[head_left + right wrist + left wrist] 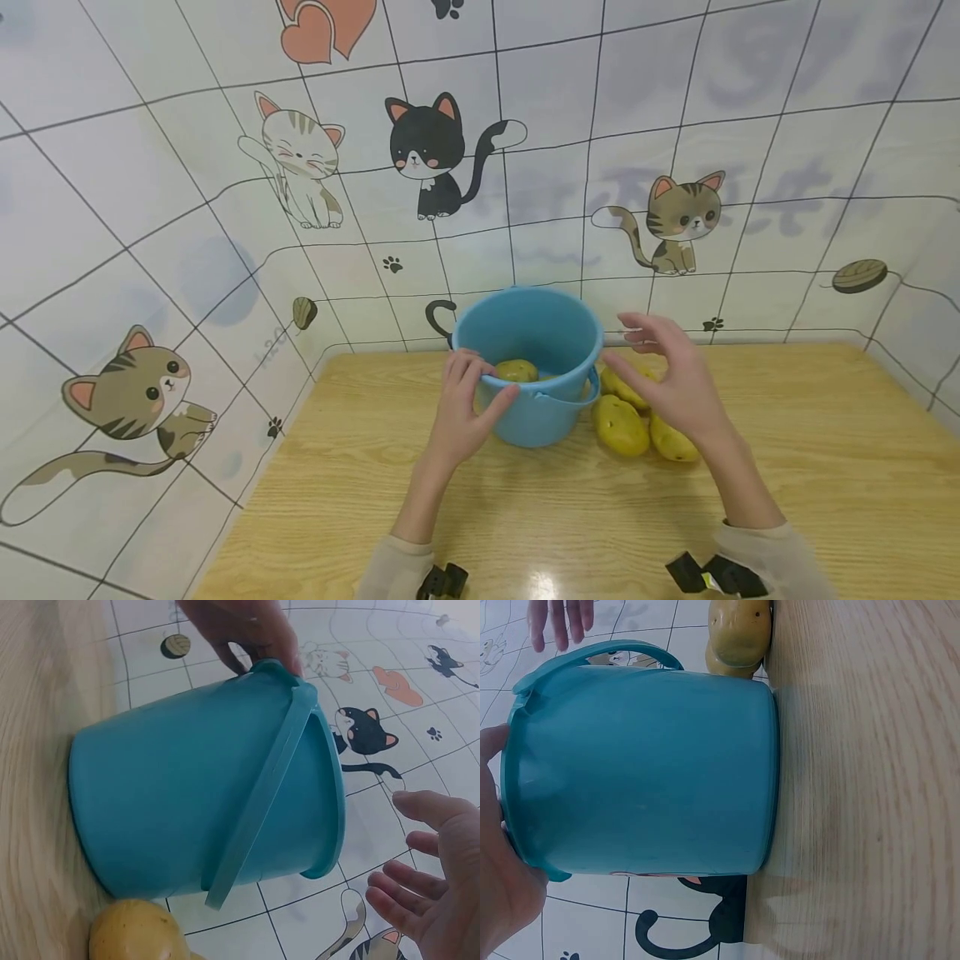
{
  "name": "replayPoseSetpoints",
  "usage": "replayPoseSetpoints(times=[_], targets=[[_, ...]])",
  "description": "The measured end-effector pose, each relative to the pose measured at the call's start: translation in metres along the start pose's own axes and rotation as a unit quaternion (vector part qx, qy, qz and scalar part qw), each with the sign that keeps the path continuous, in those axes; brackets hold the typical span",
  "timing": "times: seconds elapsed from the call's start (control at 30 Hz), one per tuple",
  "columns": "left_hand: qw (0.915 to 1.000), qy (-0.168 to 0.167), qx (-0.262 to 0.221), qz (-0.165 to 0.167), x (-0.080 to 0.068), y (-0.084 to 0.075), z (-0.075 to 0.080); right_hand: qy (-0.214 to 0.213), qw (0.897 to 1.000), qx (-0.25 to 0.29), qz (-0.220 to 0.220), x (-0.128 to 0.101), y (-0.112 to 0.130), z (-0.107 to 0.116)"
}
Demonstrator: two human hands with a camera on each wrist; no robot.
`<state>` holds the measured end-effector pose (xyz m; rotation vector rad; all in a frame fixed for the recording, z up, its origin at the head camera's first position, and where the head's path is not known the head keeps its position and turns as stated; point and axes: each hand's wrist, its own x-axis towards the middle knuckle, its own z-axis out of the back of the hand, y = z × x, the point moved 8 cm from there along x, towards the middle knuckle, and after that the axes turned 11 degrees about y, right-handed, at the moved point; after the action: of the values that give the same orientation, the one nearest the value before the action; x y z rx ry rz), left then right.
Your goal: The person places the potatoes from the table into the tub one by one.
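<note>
A light blue bucket stands upright on the wooden table, its handle hanging down on the right side. My left hand holds the near left rim, fingers over the edge and thumb outside. Inside, a yellow potato shows above the near rim; the rest of the bottom is partly hidden. Just right of the bucket is my right hand, fingers spread and loosely bent with nothing in them. Below it lie several yellow potatoes, one in front and another partly covered by the hand.
Behind the bucket rises a wall with tile lines and cartoon cats, close to the table's back edge. The wooden tabletop extends to both sides. Black devices are strapped at both sleeves.
</note>
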<state>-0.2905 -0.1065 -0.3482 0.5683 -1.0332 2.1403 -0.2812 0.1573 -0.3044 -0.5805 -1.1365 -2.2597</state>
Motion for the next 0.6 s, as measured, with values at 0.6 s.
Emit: replayPoseSetpoints(times=[0.6], targets=[[1.0000,0.001,0.005,0.005,0.000,0.001,0.000,0.052,0.997,-0.064,-0.013,-0.021,-0.025,0.008]])
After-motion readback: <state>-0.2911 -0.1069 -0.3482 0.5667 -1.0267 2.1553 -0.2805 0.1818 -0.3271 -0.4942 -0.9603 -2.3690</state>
